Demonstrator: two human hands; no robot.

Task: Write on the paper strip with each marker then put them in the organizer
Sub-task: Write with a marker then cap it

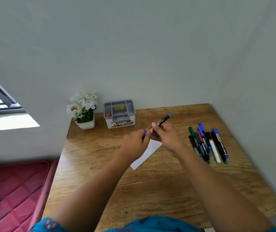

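Now the right hand (165, 138) grips a blue marker (164, 120) above the paper (148, 152); the left hand (136, 144) pinches its cap (144, 133).

Organizer (119, 114) at back of surface (159, 185), against wall; potted flowers (83, 110) just left of it at back-left corner. Paper strip (148, 154) mid-surface, under both hands. Marker pile (207, 144) right of strip, near right wall. Bed (15, 186) left of surface, lower.
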